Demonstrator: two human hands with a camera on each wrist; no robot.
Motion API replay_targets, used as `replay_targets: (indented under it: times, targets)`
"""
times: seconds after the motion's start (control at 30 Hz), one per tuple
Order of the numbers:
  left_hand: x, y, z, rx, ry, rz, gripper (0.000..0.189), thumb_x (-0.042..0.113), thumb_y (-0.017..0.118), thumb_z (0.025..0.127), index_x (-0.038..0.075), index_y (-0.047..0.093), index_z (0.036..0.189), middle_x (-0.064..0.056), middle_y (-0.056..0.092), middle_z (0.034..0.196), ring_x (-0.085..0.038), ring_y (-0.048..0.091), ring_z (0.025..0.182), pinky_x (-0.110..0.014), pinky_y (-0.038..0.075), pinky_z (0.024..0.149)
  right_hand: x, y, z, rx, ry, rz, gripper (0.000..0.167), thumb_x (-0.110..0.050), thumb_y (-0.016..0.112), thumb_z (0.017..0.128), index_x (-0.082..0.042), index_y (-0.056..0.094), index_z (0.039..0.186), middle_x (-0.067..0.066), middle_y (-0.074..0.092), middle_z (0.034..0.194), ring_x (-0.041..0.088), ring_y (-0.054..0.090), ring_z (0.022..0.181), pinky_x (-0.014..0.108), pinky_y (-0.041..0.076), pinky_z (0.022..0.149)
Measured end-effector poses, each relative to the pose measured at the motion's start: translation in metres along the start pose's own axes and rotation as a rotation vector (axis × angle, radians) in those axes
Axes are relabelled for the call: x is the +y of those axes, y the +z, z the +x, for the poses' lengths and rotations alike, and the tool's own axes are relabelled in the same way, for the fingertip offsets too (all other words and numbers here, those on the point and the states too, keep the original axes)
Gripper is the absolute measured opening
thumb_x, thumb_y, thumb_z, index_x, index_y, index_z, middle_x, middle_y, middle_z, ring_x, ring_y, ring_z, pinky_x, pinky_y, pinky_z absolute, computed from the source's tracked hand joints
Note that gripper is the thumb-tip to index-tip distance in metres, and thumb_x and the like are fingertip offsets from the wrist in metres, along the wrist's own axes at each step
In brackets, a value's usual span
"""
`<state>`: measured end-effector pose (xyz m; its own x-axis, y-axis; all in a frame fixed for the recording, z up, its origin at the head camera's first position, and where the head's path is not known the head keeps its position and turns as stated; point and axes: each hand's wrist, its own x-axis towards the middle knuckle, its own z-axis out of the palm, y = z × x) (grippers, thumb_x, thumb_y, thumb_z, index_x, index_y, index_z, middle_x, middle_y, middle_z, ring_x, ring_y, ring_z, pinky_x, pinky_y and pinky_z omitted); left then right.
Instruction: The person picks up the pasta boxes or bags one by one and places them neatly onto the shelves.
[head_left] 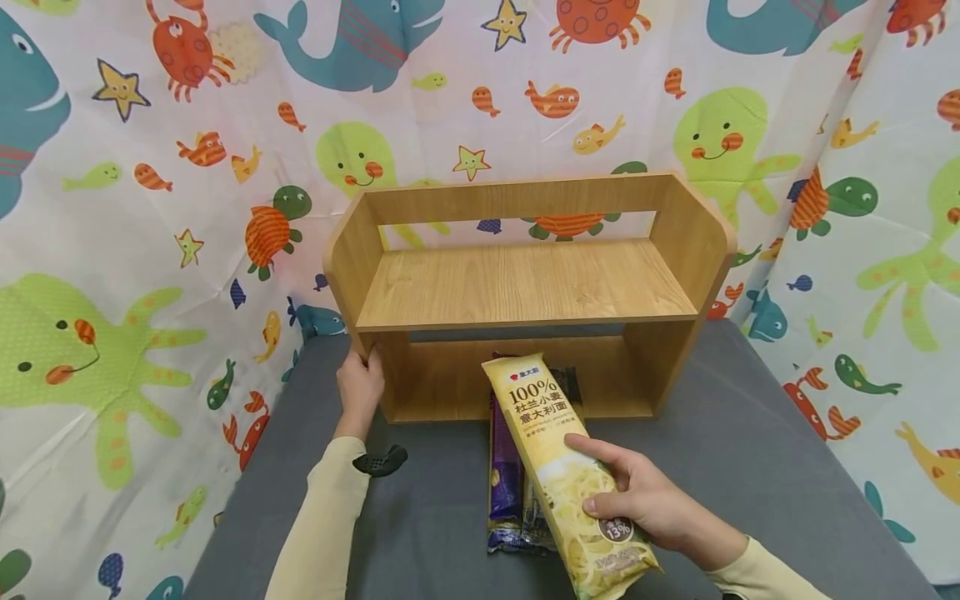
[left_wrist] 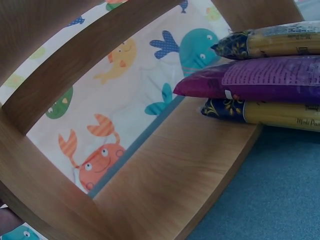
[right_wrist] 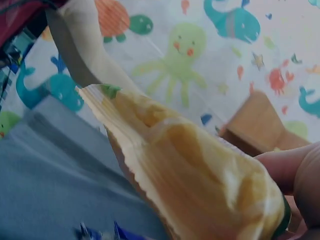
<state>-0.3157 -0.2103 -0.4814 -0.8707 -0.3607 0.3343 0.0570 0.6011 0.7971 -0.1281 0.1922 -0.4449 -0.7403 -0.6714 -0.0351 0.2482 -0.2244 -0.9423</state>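
Observation:
My right hand [head_left: 637, 492] grips the lower half of a yellow pasta pack [head_left: 551, 450], thumb on its front. The pack is tilted, its top end toward the shelf. In the right wrist view the crimped end of the yellow pack [right_wrist: 190, 175] fills the middle. Under it, a purple pack [head_left: 506, 475] and dark-patterned spaghetti packs lie stacked; the left wrist view shows the purple pack [left_wrist: 255, 79] between an upper spaghetti pack [left_wrist: 280, 41] and a lower one [left_wrist: 270, 112]. My left hand [head_left: 362, 387] holds the left side panel of a two-tier wooden shelf [head_left: 525, 283].
The stack's far ends lie on the shelf's lower board [left_wrist: 185, 150], the rest over the grey tabletop [head_left: 435, 500]. A curtain printed with sea animals [head_left: 450, 108] hangs behind and at both sides. A black band [head_left: 380, 461] is on the left wrist.

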Motion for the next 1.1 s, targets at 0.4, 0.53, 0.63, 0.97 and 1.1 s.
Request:
replay_targets:
  times: [0.4,0.53,0.63,0.97,1.1]
  targets:
    - [0.0,0.001,0.0,-0.003,0.007,0.004,0.038,0.03,0.051,0.106,0.0,0.06,0.128,-0.027,0.071,0.12,-0.045,0.071,0.106,-0.059,0.056,0.086,-0.034,0.026,0.013,-0.13,-0.004,0.018,0.075,0.004,0.058,0.097,-0.001,0.021,0.161,0.011,0.059,0.13,0.02,0.071,0.11,0.034,0.06,0.087]
    - [-0.001,0.001,0.001,0.004,0.006,0.007,0.038,0.03,0.052,0.106,0.0,0.061,0.126,-0.028,0.072,0.116,-0.046,0.071,0.103,-0.059,0.055,0.084,-0.049,0.029,0.017,-0.127,-0.006,0.002,0.075,0.002,0.061,0.096,-0.004,0.024,0.161,0.011,0.06,0.129,0.019,0.071,0.109,0.034,0.06,0.087]
    - [-0.003,0.002,0.001,0.002,0.009,0.016,0.038,0.031,0.05,0.106,-0.001,0.061,0.125,-0.029,0.071,0.115,-0.046,0.071,0.103,-0.059,0.055,0.083,-0.06,0.03,0.019,-0.119,0.001,-0.004,0.073,0.001,0.062,0.096,-0.008,0.027,0.161,0.01,0.059,0.129,0.019,0.071,0.108,0.034,0.06,0.087]
    - [-0.002,0.002,0.003,-0.003,0.027,0.027,0.036,0.03,0.049,0.106,0.0,0.061,0.124,-0.028,0.072,0.113,-0.046,0.07,0.102,-0.059,0.054,0.082,-0.084,0.041,0.024,-0.078,-0.004,-0.069,0.078,-0.002,0.064,0.096,-0.005,0.023,0.161,0.011,0.057,0.128,0.018,0.071,0.106,0.034,0.06,0.085]
    - [-0.001,0.0,0.001,-0.013,0.007,0.01,0.038,0.029,0.05,0.106,-0.001,0.061,0.126,-0.029,0.071,0.117,-0.046,0.07,0.104,-0.059,0.055,0.084,-0.089,0.041,0.037,0.021,0.003,-0.128,0.083,-0.001,0.066,0.094,0.0,0.018,0.161,0.012,0.054,0.125,0.017,0.073,0.1,0.033,0.061,0.081]
